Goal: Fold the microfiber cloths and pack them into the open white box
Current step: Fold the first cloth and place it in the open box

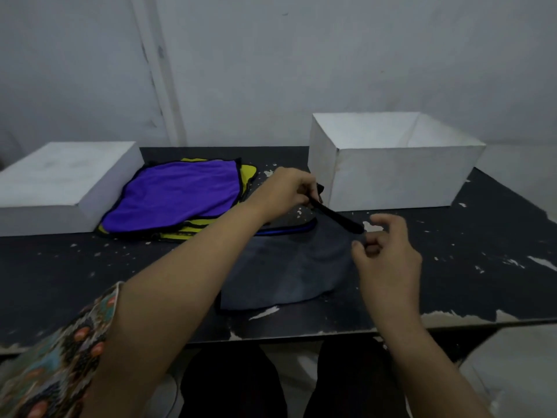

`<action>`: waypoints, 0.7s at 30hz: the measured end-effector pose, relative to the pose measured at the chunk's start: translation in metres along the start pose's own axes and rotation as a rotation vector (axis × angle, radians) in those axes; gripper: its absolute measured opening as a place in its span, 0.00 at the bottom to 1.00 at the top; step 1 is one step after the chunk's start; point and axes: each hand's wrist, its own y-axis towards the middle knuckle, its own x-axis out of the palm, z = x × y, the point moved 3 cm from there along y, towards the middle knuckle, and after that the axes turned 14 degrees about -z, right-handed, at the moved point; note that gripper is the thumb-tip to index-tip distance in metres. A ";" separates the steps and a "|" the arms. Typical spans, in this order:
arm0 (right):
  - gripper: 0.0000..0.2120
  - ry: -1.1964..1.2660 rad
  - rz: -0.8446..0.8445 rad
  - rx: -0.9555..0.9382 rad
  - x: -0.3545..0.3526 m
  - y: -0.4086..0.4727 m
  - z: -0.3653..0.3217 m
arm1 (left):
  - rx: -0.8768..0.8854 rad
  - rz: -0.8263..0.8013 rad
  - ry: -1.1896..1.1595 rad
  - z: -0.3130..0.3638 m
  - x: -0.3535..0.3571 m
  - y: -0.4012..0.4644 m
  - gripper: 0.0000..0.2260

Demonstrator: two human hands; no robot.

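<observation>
Black table, paint chipped: closed white box, cloth stack, grey cloth, open white box.

Head view, forward and down over the table.
</observation>
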 end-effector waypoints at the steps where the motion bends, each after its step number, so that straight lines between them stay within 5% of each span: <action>1: 0.14 -0.025 -0.004 -0.019 0.004 -0.002 -0.002 | -0.007 0.007 -0.021 -0.004 -0.001 -0.006 0.08; 6: 0.09 -0.239 -0.102 -0.212 0.034 -0.013 -0.014 | -0.072 0.016 -0.079 -0.028 -0.016 -0.041 0.07; 12: 0.05 -0.435 -0.284 -0.599 0.078 -0.027 -0.029 | -0.092 -0.070 0.165 -0.049 -0.031 -0.086 0.05; 16: 0.03 -0.507 -0.462 -0.696 0.104 -0.031 -0.034 | -0.160 -0.112 0.299 -0.059 -0.031 -0.111 0.04; 21: 0.04 -0.619 -0.485 -0.788 0.127 -0.035 -0.038 | -0.225 -0.155 0.348 -0.073 -0.028 -0.125 0.04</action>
